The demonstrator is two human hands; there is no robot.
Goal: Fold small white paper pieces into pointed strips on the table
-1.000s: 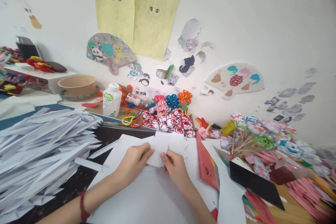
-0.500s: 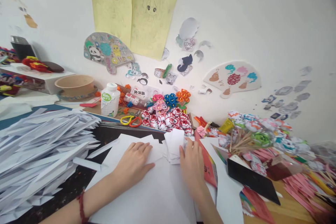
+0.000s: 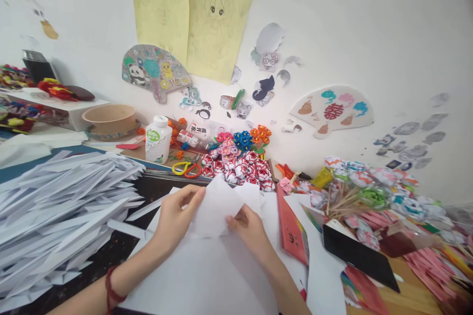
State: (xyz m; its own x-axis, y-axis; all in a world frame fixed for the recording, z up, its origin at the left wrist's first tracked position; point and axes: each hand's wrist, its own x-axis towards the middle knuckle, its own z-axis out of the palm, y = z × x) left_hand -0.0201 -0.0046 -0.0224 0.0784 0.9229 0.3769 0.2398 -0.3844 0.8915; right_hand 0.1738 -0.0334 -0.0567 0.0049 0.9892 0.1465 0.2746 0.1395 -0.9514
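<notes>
Between my two hands is a small piece of white paper [image 3: 216, 209], raised a little over a large white sheet [image 3: 207, 275]. My left hand [image 3: 177, 214] pinches its left edge between thumb and fingers. On the lower right, my right hand [image 3: 249, 229] grips the same piece with its fingers curled. Behind it, more small white paper [image 3: 251, 191] lies on the sheet, partly hidden. A big heap of folded white paper strips [image 3: 66, 211] fills the left side, with a few loose strips near my left wrist.
Behind the sheet stand a white bottle [image 3: 158, 140], scissors [image 3: 186, 168] and many red-and-white paper flowers [image 3: 240, 167]. To the right are a red packet [image 3: 291, 226], a black phone [image 3: 360, 256] and a pile of flowers on sticks [image 3: 373, 194].
My left hand has risen from lying flat and now pinches a small paper piece. My right hand has moved left and grips it too. The view has shifted slightly.
</notes>
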